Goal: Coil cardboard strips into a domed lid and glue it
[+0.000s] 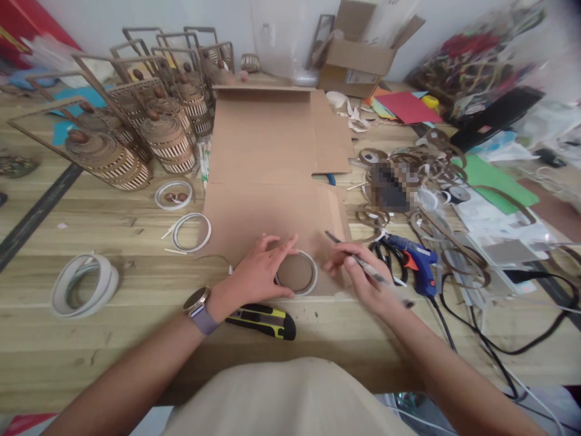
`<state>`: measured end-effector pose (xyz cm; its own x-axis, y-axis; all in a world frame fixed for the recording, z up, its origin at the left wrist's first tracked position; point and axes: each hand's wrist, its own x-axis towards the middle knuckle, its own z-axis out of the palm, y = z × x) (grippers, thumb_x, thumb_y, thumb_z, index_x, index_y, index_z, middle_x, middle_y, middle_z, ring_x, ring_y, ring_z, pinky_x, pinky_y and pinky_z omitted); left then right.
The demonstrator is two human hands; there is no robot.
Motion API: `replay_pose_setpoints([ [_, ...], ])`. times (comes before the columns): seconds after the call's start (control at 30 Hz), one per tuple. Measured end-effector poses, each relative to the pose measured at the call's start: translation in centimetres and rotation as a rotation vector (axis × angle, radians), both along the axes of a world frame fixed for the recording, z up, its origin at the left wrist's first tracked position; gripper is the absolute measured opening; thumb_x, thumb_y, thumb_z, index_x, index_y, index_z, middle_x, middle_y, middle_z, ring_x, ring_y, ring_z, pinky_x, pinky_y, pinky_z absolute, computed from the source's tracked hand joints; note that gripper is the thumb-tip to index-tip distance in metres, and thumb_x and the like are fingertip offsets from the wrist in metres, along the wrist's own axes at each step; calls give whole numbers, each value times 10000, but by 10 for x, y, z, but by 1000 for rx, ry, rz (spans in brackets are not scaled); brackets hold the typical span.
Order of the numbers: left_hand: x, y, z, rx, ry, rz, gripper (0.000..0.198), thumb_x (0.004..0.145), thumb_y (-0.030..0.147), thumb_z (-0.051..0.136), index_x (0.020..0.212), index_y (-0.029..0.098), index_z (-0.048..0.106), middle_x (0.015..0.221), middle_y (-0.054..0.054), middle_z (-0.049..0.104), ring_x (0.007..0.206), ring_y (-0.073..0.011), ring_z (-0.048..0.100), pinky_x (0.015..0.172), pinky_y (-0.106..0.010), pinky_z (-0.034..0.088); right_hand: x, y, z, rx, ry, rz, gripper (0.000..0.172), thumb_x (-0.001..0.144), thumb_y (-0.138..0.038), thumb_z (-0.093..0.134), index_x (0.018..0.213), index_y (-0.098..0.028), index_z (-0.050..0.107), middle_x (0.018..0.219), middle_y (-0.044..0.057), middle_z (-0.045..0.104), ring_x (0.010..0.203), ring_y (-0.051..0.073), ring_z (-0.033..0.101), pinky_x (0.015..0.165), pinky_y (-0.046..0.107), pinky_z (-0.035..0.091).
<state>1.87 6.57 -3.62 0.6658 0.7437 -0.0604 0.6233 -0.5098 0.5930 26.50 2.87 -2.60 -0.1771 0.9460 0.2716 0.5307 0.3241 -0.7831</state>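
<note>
My left hand (pixel 256 269), with a watch on its wrist, spans the left side of a white ring (pixel 313 281) lying flat on the cardboard sheet (pixel 258 212). Its thumb rests at the ring's near edge, its fingers by the far edge. Right of the ring, my right hand (pixel 363 272) grips a pen (pixel 363 263), tip pointing up and left; hand and pen are slightly blurred. The pen tip looks apart from the ring. A yellow and black utility knife (pixel 267 321) lies just below my left hand.
Lantern-like woven pieces (pixel 163 139) with handles crowd the back left. White strip coils (pixel 84 284) lie at left. A blue glue gun (pixel 420 260), its cable and brown strip loops (pixel 426 157) fill the right. A cardboard box (pixel 354 63) stands behind.
</note>
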Motion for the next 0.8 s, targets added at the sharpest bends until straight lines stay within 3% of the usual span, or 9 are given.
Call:
replay_pose_setpoints([
  [0.17, -1, 1, -2, 30, -11, -19, 1217, 658, 420, 862, 1558, 241, 62, 1380, -73, 599, 1345, -358, 347, 1166, -609, 159, -11, -1, 8, -39, 101, 29, 365, 990, -467, 431, 966, -222, 700, 874, 59, 722, 826, 207, 682, 750, 335, 545],
  [0.3, -1, 2, -3, 20, -45, -26, 1241, 649, 414, 867, 1560, 247, 42, 1376, -62, 606, 1330, -361, 353, 1162, -617, 146, -24, 0, 6, -230, 161, 41, 206, 914, -395, 575, 891, -218, 679, 830, 44, 717, 757, 189, 675, 693, 305, 549],
  [0.4, -1, 3, -3, 22, -61, -27, 1251, 648, 402, 871, 1560, 259, 27, 1379, -62, 603, 1321, -351, 359, 1156, -603, 162, -31, 2, 2, -259, 160, 89, 107, 862, -307, 608, 877, -216, 663, 832, 40, 718, 761, 187, 668, 708, 307, 544],
  [0.5, -2, 3, -4, 25, -66, -33, 1253, 649, 415, 869, 1561, 265, 24, 1385, -64, 597, 1314, -350, 357, 1150, -600, 169, -37, 7, 0, -261, 154, 132, 88, 843, -265, 587, 870, -214, 653, 819, 37, 711, 759, 183, 657, 701, 299, 533],
  [0.8, -4, 5, -13, 21, -92, -42, 1259, 652, 451, 866, 1566, 238, 26, 1397, -64, 583, 1317, -377, 326, 1157, -612, 117, -47, 11, 0, -310, 123, 191, 102, 822, -258, 561, 811, -205, 648, 693, -5, 631, 555, 122, 531, 497, 236, 432],
])
